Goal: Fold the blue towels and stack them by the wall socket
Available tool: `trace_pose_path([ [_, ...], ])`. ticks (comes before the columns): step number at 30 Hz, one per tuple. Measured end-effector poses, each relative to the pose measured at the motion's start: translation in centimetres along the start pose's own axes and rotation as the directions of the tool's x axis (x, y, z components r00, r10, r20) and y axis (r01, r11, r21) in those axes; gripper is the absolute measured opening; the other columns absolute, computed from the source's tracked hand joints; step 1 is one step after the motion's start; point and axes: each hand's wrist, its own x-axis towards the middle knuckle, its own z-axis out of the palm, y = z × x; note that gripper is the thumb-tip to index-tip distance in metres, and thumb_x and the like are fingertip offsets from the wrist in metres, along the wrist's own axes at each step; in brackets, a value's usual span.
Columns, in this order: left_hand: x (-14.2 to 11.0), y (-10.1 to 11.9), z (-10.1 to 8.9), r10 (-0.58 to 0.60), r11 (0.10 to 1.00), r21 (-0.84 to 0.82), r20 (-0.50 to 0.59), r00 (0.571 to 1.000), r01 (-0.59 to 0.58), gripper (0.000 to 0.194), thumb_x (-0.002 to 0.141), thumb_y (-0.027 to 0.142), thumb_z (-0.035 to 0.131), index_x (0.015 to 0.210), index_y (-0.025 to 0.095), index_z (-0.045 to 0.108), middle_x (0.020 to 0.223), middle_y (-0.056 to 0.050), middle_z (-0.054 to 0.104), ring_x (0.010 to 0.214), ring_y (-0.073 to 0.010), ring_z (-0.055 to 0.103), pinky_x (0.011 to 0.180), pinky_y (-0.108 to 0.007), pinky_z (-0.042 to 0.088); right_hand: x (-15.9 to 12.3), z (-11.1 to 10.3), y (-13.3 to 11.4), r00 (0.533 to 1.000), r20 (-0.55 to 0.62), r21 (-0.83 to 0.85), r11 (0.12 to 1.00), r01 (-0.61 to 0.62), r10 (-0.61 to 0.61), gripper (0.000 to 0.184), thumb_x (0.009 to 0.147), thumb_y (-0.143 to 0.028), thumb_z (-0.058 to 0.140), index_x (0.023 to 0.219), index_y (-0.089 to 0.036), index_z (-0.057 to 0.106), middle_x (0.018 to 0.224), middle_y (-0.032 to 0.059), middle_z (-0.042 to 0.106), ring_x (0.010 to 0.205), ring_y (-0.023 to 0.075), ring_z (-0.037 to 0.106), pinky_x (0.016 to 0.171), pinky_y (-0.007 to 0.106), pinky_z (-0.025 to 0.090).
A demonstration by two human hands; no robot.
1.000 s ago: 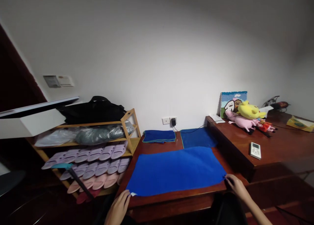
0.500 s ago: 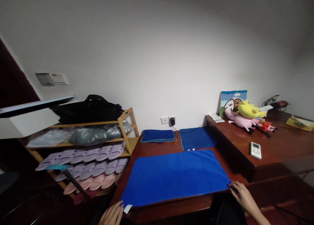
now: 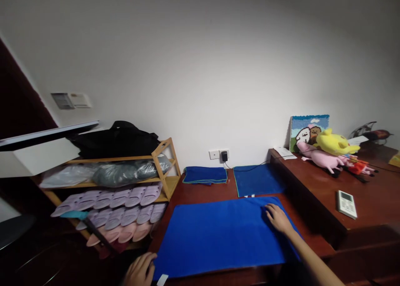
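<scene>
A bright blue microfibre towel [image 3: 215, 236] lies flat on the reddish-brown wooden desk [image 3: 212, 190], with a white tag [image 3: 162, 279] at its front left corner. My right hand [image 3: 276, 218] rests palm down on the towel near its right edge, fingers spread. My left hand [image 3: 139, 270] is just beside the front left corner, fingers loosely curled, and no grip on the cloth shows. Behind the towel are a folded navy towel [image 3: 204, 175] and a flat blue towel [image 3: 258, 180].
On the left, a bamboo shoe rack [image 3: 159, 163] holds lilac and pink slippers [image 3: 125, 202], with a black bag [image 3: 115, 142] on top. A charger [image 3: 224, 156] sits in the wall socket. A higher desk [image 3: 312, 186] on the right bears plush toys [image 3: 321, 157] and a white remote control [image 3: 346, 204].
My right hand has let go of the towel's front right corner and now lies on top of the towel. The towel lies flatter, and my left hand stays near the front left corner.
</scene>
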Motion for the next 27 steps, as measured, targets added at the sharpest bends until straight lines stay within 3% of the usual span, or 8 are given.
trace_pose_path([
  [4,7.0,1.9,2.0,0.03,0.999,-0.031,0.06,0.998,-0.028,0.034,0.09,0.028,0.045,0.1,0.027,0.077,0.108,-0.006,0.082,0.104,-0.0255,0.077,0.095,-0.039,0.061,3.7,3.1,0.8,0.997,0.03,-0.089,0.993,-0.072,0.075,0.058,0.097,-0.049,0.038,0.142,-0.025,0.064,0.152,0.0101,0.059,0.142,0.03,0.052,0.121,0.051,0.036],
  [7,11.9,3.8,5.8,0.047,0.999,-0.023,0.149,0.988,-0.044,0.038,0.095,0.031,0.045,0.116,0.025,0.076,0.13,-0.009,0.076,0.122,-0.0259,0.071,0.108,-0.042,0.055,4.1,5.4,2.4,0.987,0.05,-0.168,0.975,-0.144,0.154,0.063,0.098,-0.053,0.034,0.15,-0.026,0.057,0.159,0.0081,0.052,0.15,0.0325,0.043,0.124,0.056,0.03],
  [10,14.6,4.1,9.9,0.008,0.999,0.039,0.261,0.965,-0.019,0.047,0.098,0.038,0.046,0.136,0.022,0.068,0.15,-0.012,0.063,0.141,-0.0298,0.057,0.119,-0.05,0.045,3.7,7.0,3.9,0.982,0.085,-0.24,0.96,-0.142,0.166,0.068,0.099,-0.055,0.028,0.156,-0.025,0.05,0.165,0.0065,0.044,0.154,0.0323,0.035,0.127,0.056,0.025],
  [14,14.9,2.2,13.0,-0.14,0.986,0.136,0.35,0.926,0.098,0.06,0.1,0.05,0.044,0.152,0.023,0.054,0.163,-0.013,0.048,0.152,-0.0306,0.043,0.124,-0.052,0.036,3.5,7.1,5.7,0.957,0.1,-0.356,0.908,-0.221,0.272,0.07,0.1,-0.053,0.024,0.162,-0.024,0.038,0.169,0.0046,0.035,0.157,0.0296,0.028,0.128,0.053,0.022],
  [20,13.9,0.2,13.7,-0.171,0.98,0.161,0.401,0.9,0.115,0.065,0.101,0.061,0.039,0.158,0.029,0.045,0.169,-0.007,0.039,0.157,-0.0293,0.034,0.126,-0.049,0.031,2.7,5.9,6.8,0.897,0.069,-0.461,0.812,-0.36,0.436,0.073,0.1,-0.05,0.015,0.166,-0.022,0.026,0.173,0.0038,0.025,0.16,0.0229,0.019,0.128,0.047,0.022],
  [24,13.7,0.4,13.9,-0.169,0.98,0.166,0.369,0.914,0.114,0.066,0.102,0.061,0.039,0.159,0.03,0.043,0.17,-0.008,0.037,0.157,-0.0302,0.032,0.126,-0.05,0.03,2.5,5.2,6.8,0.876,0.076,-0.444,0.803,-0.399,0.477,0.074,0.099,-0.053,0.01,0.167,-0.027,0.021,0.174,0.0003,0.021,0.16,0.0236,0.016,0.128,0.057,0.02],
  [27,13.6,0.7,14.1,-0.16,0.981,0.159,0.35,0.923,0.11,0.064,0.102,0.059,0.041,0.159,0.03,0.043,0.17,-0.01,0.036,0.157,-0.0312,0.033,0.126,-0.051,0.03,3.0,4.4,6.2,0.867,0.07,-0.401,0.809,-0.429,0.494,0.074,0.098,-0.051,0.017,0.166,-0.025,0.03,0.172,0.0042,0.028,0.159,0.031,0.021,0.126,0.063,0.02],
])
